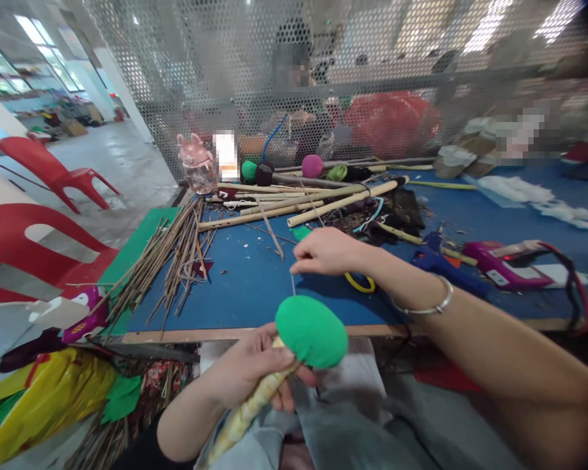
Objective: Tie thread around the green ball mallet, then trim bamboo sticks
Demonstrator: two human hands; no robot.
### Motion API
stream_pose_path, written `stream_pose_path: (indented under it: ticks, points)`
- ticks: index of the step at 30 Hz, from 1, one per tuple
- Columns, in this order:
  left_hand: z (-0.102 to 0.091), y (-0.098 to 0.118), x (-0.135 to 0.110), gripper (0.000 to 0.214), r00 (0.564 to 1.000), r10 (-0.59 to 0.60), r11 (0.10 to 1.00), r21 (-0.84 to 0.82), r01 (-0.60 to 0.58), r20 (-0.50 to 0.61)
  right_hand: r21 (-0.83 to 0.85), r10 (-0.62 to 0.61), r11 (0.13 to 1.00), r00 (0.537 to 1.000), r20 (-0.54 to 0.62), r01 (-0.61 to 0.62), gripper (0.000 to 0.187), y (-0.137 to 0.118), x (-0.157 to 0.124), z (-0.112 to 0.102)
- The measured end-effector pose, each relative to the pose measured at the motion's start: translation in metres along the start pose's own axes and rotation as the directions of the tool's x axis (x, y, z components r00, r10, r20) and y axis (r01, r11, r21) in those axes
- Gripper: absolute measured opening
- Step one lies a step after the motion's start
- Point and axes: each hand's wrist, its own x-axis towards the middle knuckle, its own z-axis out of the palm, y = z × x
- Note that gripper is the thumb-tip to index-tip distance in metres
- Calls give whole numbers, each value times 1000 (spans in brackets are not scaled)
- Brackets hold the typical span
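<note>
My left hand (247,360) is closed around a stick wrapped in yellow and white (255,406), just below its rounded green cloth head (313,331). The stick slants down toward my lap. Above the head, my right hand (326,251) is pinched on a thin pale thread (294,283) that runs down to the green cloth. Whether a needle sits in those fingertips I cannot make out. A scrap of green cloth (302,233) shows behind my right hand, and a yellow ring (360,283) lies under the forearm.
Thin twigs (164,261) are heaped at the left of the blue table (235,294). Bamboo sticks (343,203) and small coloured balls (312,166) lie at the back before a perforated metal screen (200,85). A blue glue gun (434,261) and a purple device (502,264) are at right.
</note>
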Motion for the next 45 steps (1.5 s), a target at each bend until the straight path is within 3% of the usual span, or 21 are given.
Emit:
stream_pose_path:
  ticks: [3, 6, 9, 11, 13, 16, 19, 21, 23, 24, 26, 27, 28, 30, 31, 33, 36, 39, 43, 45]
  points:
    - [2, 0, 14, 31, 997, 28, 990, 142, -17, -75, -115, -105, 989, 984, -147, 88, 22, -44, 6, -26]
    - [-5, 8, 14, 33, 965, 148, 979, 168, -112, -218, 35, -118, 990, 930, -349, 139, 23, -85, -16, -29]
    - [-13, 18, 0, 26, 909, 287, 958, 76, -277, -303, 260, 55, 960, 836, -546, 106, 35, -93, -49, -11]
    - [-15, 22, -10, 26, 892, 343, 933, -2, -359, -295, 424, 219, 904, 790, -573, 56, 40, -86, -64, 9]
    - [-16, 23, -15, 28, 887, 382, 910, -63, -410, -258, 612, 385, 791, 767, -513, 12, 42, -79, -72, 34]
    - [-14, 17, -16, 30, 890, 422, 888, -116, -444, -175, 843, 553, 536, 776, -302, -54, 41, -68, -70, 68]
    - [-8, 8, -12, 30, 898, 430, 879, -184, -440, -93, 923, 534, 361, 841, -88, -132, 39, -48, -55, 84]
    - [0, 3, -8, 34, 918, 393, 892, -224, -393, -45, 928, 404, 320, 913, 49, -191, 36, -30, -37, 78]
    - [8, -1, -1, 37, 958, 288, 936, -210, -283, -6, 887, 148, 390, 967, 207, -249, 33, -16, -14, 59]
    - [11, -3, 3, 37, 976, 219, 960, -181, -215, 2, 838, -10, 485, 957, 291, -250, 33, -14, -3, 45]
    - [16, -4, 11, 33, 995, 97, 990, -101, -99, -18, 647, -264, 754, 848, 459, -116, 33, -24, 13, 15]
    - [16, -4, 15, 30, 996, 69, 995, -68, -73, -56, 501, -298, 865, 815, 497, 11, 32, -34, 16, 0]
    - [15, -4, 17, 29, 992, 70, 996, -49, -76, -103, 306, -258, 945, 837, 483, 115, 27, -47, 15, -12]
    - [9, -1, 18, 27, 969, 128, 989, -47, -141, -214, -70, -105, 989, 947, 303, 132, 19, -73, 2, -26]
    - [5, 1, 16, 26, 952, 165, 981, -57, -185, -259, -154, -63, 983, 974, 216, 98, 21, -82, -9, -28]
    - [-3, 6, 9, 26, 922, 223, 961, -87, -262, -318, -168, -30, 985, 999, 10, 31, 26, -91, -32, -19]
    - [-10, 13, -2, 29, 898, 285, 928, -139, -346, -334, 27, -12, 999, 959, -282, 21, 34, -83, -59, 10]
    - [-10, 16, -8, 28, 907, 322, 902, -203, -381, -271, 318, 96, 946, 894, -438, 54, 37, -70, -65, 42]
    - [-15, 13, -3, 33, 962, 255, 906, -323, -273, -96, 704, 374, 709, 861, -345, -26, 39, -61, -55, 69]
    - [-21, 10, 1, 38, 965, 264, 898, -364, -248, -7, 826, 475, 561, 840, -264, -57, 28, -56, -48, 74]
